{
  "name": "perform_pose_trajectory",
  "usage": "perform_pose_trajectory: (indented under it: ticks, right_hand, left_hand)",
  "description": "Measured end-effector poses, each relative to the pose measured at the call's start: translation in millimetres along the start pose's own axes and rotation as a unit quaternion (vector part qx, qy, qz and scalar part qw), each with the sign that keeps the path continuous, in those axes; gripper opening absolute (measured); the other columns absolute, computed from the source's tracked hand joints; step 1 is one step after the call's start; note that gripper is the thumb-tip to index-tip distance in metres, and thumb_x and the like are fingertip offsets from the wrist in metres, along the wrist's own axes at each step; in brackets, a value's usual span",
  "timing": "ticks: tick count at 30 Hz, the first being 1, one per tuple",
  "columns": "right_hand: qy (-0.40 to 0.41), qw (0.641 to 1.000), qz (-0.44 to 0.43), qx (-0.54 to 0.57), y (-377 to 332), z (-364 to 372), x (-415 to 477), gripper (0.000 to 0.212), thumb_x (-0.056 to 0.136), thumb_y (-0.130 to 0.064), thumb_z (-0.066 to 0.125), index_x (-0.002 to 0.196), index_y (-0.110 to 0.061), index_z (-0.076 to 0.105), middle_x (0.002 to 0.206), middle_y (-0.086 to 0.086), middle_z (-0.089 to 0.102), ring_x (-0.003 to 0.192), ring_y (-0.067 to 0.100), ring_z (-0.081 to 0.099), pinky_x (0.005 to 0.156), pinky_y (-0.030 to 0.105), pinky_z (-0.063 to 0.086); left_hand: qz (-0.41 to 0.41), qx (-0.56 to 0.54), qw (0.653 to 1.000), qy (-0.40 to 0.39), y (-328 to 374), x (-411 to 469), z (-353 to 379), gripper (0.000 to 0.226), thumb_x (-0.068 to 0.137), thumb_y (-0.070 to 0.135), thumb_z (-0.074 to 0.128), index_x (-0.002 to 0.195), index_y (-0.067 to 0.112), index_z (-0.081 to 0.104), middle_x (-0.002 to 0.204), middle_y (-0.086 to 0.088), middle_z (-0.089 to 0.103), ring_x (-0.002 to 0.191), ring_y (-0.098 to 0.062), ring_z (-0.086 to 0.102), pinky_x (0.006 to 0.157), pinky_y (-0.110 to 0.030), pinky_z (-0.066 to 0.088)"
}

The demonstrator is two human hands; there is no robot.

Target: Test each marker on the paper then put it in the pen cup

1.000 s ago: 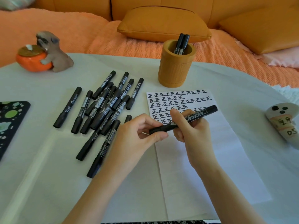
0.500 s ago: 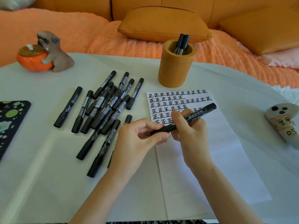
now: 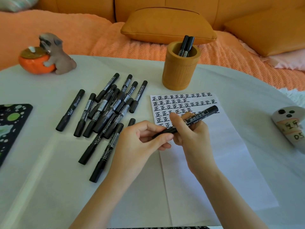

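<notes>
The white table carries the paper centrally, a marker pile at ten o'clock, the pen cup at twelve, and a pug figurine at eleven.

Paper: rows of 正. Ghost figurine label: DS. Table marker: 700.

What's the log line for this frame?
left hand pinches marker end | right hand grips barrel | above paper | cup holds two markers
</notes>
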State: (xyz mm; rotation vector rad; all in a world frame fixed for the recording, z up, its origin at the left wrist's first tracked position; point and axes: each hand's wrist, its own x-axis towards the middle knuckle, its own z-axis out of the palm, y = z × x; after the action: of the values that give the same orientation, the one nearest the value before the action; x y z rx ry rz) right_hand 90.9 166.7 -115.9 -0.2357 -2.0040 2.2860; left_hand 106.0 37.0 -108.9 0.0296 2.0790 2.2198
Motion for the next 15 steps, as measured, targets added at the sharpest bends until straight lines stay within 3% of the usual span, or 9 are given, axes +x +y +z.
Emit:
perform_pose_trajectory:
  ticks: [2,4,7,10,12,15]
  right_hand:
    - [-0.006,1.000,0.009,0.004,-1.3,0.4,0.1,0.048,0.089,-0.017,0.063,0.053,-0.015,0.031,0.044,-0.002,0.023,0.045,0.016,0.018,0.045,0.025,0.021]
    - [-0.026,0.999,0.021,-0.017,-3.4,-1.0,0.5,0.052,0.083,-0.036,0.064,0.052,-0.013,0.029,0.044,0.001,0.022,0.046,0.018,0.018,0.047,0.027,0.019]
    - [-0.033,0.994,0.061,-0.082,-10.4,-6.2,0.9,0.060,0.068,-0.061,0.057,0.048,-0.008,0.038,0.045,0.006,0.030,0.043,0.016,0.026,0.045,0.021,0.024]
    - [0.007,0.990,0.051,-0.131,-16.1,-16.5,0.3,0.055,0.070,-0.057,0.059,0.053,-0.005,0.055,0.042,0.006,0.035,0.040,0.015,0.029,0.041,0.017,0.025]
    - [0.029,0.987,0.011,-0.159,-17.2,-22.1,-1.1,0.052,0.074,-0.052,0.062,0.054,-0.005,0.056,0.041,0.006,0.035,0.040,0.015,0.028,0.041,0.016,0.025]
    - [0.048,0.974,-0.111,-0.192,-14.1,-26.9,-1.2,0.035,0.080,-0.035,0.071,0.062,-0.009,0.057,0.051,0.002,0.045,0.048,0.009,0.036,0.048,0.014,0.030]
  left_hand:
    - [0.003,0.011,1.000,0.004,0.4,1.7,-0.3,0.016,0.073,0.006,0.075,0.087,0.000,0.067,0.076,-0.007,0.075,0.064,-0.019,0.072,0.062,-0.020,0.056]
    - [0.012,0.036,0.999,0.010,0.5,3.8,-0.7,0.015,0.075,0.008,0.075,0.088,0.003,0.068,0.076,-0.003,0.076,0.065,-0.016,0.072,0.063,-0.019,0.055]
    - [0.033,0.068,0.997,0.023,-0.1,5.2,-2.5,0.013,0.077,0.009,0.074,0.088,0.009,0.068,0.078,0.002,0.075,0.067,-0.011,0.071,0.065,-0.016,0.052]
    - [0.046,0.077,0.995,0.041,-1.1,5.1,-4.7,0.013,0.077,0.010,0.074,0.089,0.012,0.069,0.079,0.003,0.074,0.068,-0.008,0.069,0.066,-0.014,0.051]
    - [0.052,0.082,0.994,0.053,-1.7,5.4,-5.4,0.014,0.077,0.012,0.074,0.090,0.012,0.069,0.080,0.003,0.074,0.070,-0.007,0.069,0.066,-0.013,0.050]
    - [0.057,0.089,0.993,0.061,-1.9,7.2,-5.0,0.015,0.077,0.012,0.074,0.091,0.013,0.070,0.082,0.003,0.074,0.073,-0.008,0.070,0.068,-0.014,0.051]
